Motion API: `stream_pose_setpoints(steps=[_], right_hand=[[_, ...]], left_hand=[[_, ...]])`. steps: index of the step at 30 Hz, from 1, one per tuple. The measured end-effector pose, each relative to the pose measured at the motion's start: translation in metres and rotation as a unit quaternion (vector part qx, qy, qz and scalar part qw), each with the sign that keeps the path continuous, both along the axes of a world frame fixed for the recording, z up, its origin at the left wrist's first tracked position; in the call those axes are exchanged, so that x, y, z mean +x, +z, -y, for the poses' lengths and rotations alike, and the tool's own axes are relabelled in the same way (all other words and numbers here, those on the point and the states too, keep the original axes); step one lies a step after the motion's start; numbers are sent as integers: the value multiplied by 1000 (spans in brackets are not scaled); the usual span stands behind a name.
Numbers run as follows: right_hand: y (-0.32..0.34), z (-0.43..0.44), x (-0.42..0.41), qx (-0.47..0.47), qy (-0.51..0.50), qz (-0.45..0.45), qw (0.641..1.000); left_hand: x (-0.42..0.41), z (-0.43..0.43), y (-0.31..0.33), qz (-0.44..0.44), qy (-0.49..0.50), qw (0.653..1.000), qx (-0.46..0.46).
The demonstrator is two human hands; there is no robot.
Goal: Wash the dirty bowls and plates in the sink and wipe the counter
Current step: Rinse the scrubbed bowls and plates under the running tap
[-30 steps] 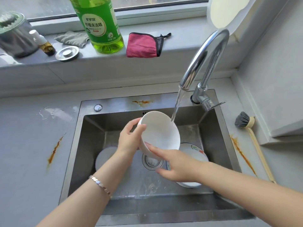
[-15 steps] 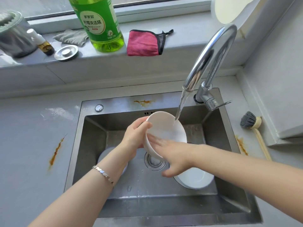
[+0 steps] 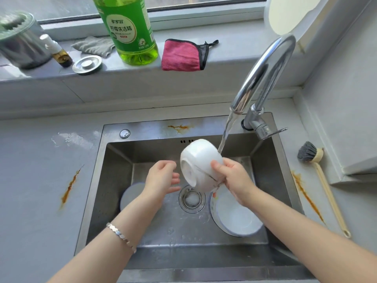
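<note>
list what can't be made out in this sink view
Head view:
1. Inside of the white ceramic bowl: turned away from the camera.
2. Most of the round pale plate in the steel sink: behind the left hand and forearm.
3. Top of the green plastic detergent bottle: cut off by the upper edge.

White bowl [image 3: 201, 165], with a thin dark line near its rim, is tipped with its foot toward the viewer. The right hand [image 3: 234, 177] grips its rim above the drain [image 3: 191, 199] of the steel sink [image 3: 114, 170], and the water stream [image 3: 226, 131] meets its upper right side. Two white, blue-rimmed plates lie flat on the sink floor: right plate [image 3: 236, 219] just below the bowl, left plate [image 3: 129, 196] only partly visible. The grey counter [image 3: 36, 201] carries orange-brown streaks on both sides of the sink and a wet patch at left.
</note>
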State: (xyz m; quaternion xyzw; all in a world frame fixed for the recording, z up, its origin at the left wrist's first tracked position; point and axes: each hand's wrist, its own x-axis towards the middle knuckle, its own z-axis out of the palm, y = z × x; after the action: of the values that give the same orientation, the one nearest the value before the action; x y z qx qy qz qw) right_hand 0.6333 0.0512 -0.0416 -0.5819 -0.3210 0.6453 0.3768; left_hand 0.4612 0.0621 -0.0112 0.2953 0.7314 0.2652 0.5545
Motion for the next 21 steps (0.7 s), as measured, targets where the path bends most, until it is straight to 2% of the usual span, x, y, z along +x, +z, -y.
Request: stream_pose_setpoints(steps=[3, 5, 8, 10, 11, 12, 14, 15, 16, 17, 19, 20, 21], right_hand=[[4, -11, 13, -37, -88, -35, 995], [10, -16, 21, -44, -116, -35, 992], [19, -16, 26, -43, -121, -39, 991], [24, -10, 28, -39, -112, -45, 992], [25, -7, 28, -33, -105, -46, 993], [26, -3, 29, -28, -97, -44, 994], [29, 3, 29, -23, -77, -24, 996], [31, 4, 29, -23, -76, -13, 997], [32, 4, 29, -24, -80, -4, 997], [33, 3, 28, -26, -85, 2, 996], [35, 0, 25, -21, -84, 13, 996], [35, 0, 22, -16, -77, 21, 997], [36, 0, 20, -11, -67, 24, 997]], left_hand=[[6, 12, -19, -99, -59, 990, 78], [21, 20, -22, -149, -134, 965, 168], [56, 22, -17, -143, -272, 890, 337], [74, 12, -21, -190, -342, 829, 399], [78, 1, -24, -213, -337, 829, 393], [79, -11, -23, -222, -318, 853, 349], [78, -34, -16, -147, -239, 937, 209], [78, -38, -16, -101, -207, 957, 178], [79, -36, -15, -103, -202, 953, 203], [81, -30, -15, -145, -223, 929, 258], [89, -10, -19, -255, -334, 839, 345], [90, -4, -19, -280, -362, 814, 358], [87, -7, -19, -264, -355, 818, 368]])
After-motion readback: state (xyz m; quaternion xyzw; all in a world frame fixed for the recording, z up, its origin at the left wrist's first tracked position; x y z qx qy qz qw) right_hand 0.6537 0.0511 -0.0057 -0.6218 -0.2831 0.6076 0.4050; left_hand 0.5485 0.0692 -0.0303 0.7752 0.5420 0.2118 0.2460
